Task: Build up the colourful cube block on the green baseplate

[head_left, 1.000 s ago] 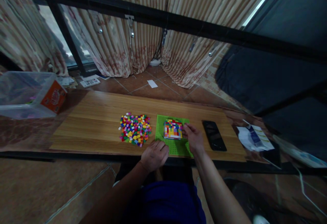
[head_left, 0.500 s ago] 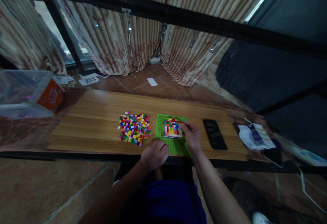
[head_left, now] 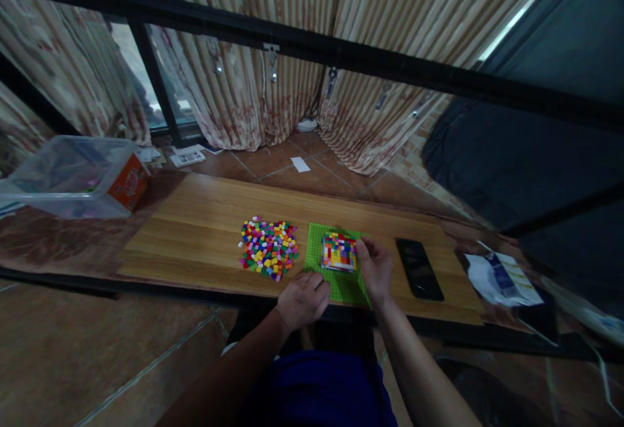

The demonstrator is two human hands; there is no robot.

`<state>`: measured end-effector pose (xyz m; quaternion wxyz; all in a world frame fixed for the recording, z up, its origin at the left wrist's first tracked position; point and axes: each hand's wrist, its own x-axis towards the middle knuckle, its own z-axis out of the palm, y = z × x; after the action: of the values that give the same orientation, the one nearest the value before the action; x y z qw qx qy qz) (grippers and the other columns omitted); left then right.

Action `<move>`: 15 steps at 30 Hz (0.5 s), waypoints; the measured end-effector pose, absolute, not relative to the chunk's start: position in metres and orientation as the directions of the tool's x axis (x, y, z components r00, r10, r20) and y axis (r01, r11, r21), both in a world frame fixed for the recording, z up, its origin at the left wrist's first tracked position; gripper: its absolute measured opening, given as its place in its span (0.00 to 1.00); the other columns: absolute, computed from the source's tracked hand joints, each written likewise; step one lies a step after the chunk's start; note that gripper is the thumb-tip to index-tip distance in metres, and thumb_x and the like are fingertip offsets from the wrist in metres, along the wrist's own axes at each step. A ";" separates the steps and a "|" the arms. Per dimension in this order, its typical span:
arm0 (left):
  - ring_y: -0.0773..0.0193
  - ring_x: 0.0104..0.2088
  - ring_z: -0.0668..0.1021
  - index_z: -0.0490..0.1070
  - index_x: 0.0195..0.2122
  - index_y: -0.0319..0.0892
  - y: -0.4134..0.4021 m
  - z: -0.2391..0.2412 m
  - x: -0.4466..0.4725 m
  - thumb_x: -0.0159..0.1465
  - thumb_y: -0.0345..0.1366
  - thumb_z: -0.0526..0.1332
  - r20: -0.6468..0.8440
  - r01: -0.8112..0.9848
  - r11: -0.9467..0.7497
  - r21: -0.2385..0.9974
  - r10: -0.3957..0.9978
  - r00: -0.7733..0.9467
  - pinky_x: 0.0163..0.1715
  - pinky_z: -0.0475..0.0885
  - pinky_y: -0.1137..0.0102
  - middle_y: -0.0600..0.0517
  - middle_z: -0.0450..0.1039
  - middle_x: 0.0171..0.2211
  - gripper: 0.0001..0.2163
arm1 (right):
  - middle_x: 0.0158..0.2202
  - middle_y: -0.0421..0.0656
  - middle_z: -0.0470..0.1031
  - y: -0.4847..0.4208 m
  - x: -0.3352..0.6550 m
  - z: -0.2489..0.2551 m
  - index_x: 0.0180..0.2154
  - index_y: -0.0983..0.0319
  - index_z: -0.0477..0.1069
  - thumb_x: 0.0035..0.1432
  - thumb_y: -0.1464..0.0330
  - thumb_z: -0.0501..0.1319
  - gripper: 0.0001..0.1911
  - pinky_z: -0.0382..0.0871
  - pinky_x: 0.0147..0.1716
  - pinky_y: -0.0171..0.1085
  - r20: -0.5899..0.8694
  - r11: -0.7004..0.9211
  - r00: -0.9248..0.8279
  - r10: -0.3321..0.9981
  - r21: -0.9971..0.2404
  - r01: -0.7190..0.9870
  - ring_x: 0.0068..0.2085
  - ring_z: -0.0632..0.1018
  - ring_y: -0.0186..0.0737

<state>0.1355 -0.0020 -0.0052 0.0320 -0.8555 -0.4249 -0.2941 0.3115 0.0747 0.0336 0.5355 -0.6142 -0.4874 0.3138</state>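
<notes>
A small, many-coloured block of toy bricks [head_left: 338, 253] sits on a green studded baseplate [head_left: 343, 288]. My right hand [head_left: 376, 267] is at the block's right side, thumb and fingertips pinched together by its edge. Whether a brick is between those fingertips is too small to tell. At the baseplate's front left corner rests my left hand [head_left: 306, 297], its fingers curled down and pressed together; what lies under them is hidden. Left of the baseplate, loose bricks [head_left: 269, 247] of many colours are spread in a pile.
A black phone [head_left: 419, 270] lies right of the baseplate on the wooden board [head_left: 195, 232]. Further right is a white and purple packet [head_left: 502, 277]. A clear plastic bin [head_left: 78, 177] with an orange label stands at the far left. Beyond the board a dark metal bar crosses before curtains.
The camera has turned a little, so the whole scene sits lower and further right. Both hands keep nearly the same places by the baseplate and the brick block.
</notes>
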 end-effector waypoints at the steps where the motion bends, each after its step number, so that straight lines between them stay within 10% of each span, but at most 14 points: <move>1: 0.62 0.32 0.72 0.69 0.31 0.41 -0.002 -0.005 0.136 0.66 0.33 0.56 0.534 0.748 -0.635 0.192 0.707 0.463 0.34 0.70 0.65 0.50 0.69 0.30 0.06 | 0.34 0.46 0.79 0.073 0.307 0.040 0.41 0.64 0.75 0.54 0.52 0.62 0.23 0.72 0.37 0.41 0.197 0.092 0.308 0.931 -0.942 0.322 0.34 0.77 0.41; 6: 0.61 0.33 0.73 0.70 0.32 0.41 -0.003 -0.007 0.135 0.64 0.34 0.58 0.482 0.764 -0.619 0.183 0.734 0.479 0.34 0.71 0.65 0.49 0.71 0.31 0.05 | 0.39 0.46 0.79 0.071 0.264 0.066 0.41 0.60 0.76 0.61 0.60 0.58 0.14 0.71 0.41 0.39 0.343 0.298 -0.011 0.939 -0.799 0.522 0.39 0.78 0.41; 15: 0.50 0.47 0.78 0.76 0.46 0.39 -0.002 -0.026 0.137 0.63 0.38 0.57 0.407 0.760 -0.621 0.193 0.755 0.513 0.49 0.72 0.55 0.41 0.79 0.45 0.14 | 0.38 0.44 0.80 0.093 0.181 0.058 0.35 0.57 0.77 0.61 0.68 0.58 0.08 0.68 0.42 0.37 0.152 0.371 -0.340 0.928 -0.443 0.816 0.41 0.78 0.42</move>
<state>0.1369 -0.0020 -0.0262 0.0050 -0.8698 -0.4355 -0.2317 0.1811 0.0933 0.0576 0.1926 -0.5414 -0.8053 0.1457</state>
